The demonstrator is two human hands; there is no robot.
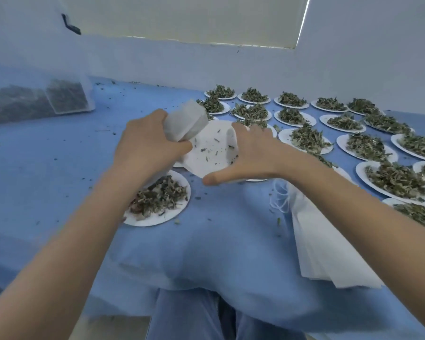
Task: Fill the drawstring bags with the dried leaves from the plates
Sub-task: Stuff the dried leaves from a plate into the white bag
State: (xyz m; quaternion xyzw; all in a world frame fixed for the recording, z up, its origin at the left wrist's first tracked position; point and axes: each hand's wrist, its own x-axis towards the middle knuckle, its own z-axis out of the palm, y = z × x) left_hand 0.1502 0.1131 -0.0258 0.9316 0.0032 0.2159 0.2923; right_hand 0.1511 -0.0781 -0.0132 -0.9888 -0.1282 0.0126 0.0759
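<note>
My left hand [145,146] grips a white drawstring bag [185,120], bulging and held above the table. My right hand [252,155] holds a bent white paper plate [210,153] by its right rim, tilted toward the bag; only a few leaf crumbs lie on it. A full plate of dried leaves [157,200] sits under my left wrist. Several more plates heaped with dried leaves [307,139] stand in rows to the right and at the back.
A stack of flat white bags [329,256] with strings lies under my right forearm. A clear bin [35,99] with dark filled bags stands at the back left. Blue cloth [219,241] covers the table, with leaf crumbs scattered on it. A white wall rises behind.
</note>
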